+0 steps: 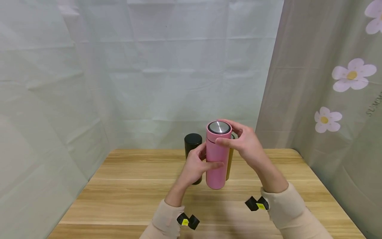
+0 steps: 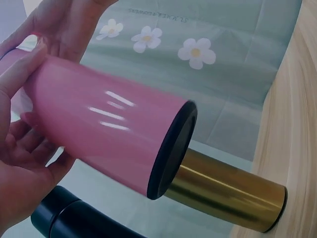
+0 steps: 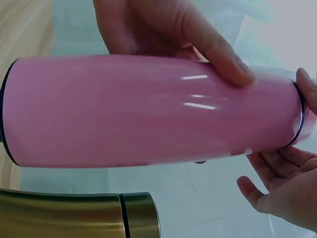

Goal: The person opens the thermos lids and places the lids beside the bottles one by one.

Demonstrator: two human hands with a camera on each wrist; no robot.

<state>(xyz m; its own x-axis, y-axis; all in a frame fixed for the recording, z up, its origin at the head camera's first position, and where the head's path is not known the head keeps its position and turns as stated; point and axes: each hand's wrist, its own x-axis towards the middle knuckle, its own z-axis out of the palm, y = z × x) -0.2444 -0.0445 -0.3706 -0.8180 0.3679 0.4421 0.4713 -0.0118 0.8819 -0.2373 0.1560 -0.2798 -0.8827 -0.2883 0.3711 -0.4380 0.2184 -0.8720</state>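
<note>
The left hand [image 1: 194, 167] is curled partway closed round the body of the pink flask [image 1: 216, 156], thumb lying across the near side and fingers on the far side. The right hand [image 1: 247, 144] is curled about the same flask higher up, at the lid [image 1: 219, 127], its thumb near the dark seam and its other fingers round the far side. The flask is thus between the two hands, close to upright, with its base below the left hand and raised off the table [image 1: 134, 186] (the left wrist view shows the dark underside). Just beyond the left hand, and partly hidden by it, stands a black flask [image 1: 192, 139]. A gold flask [image 2: 228, 191] stands on the table too, behind the pink one and to the right of the left hand; from the head, only a strip of it shows. Behind each hand is a pale sleeve [image 1: 283, 202] with a small black device [image 1: 257, 203] at the cuff. Well beyond both hands hangs a pale curtain [image 1: 179, 66], and large flowers [image 1: 354, 75] show on it off to the right hand's side.
</note>
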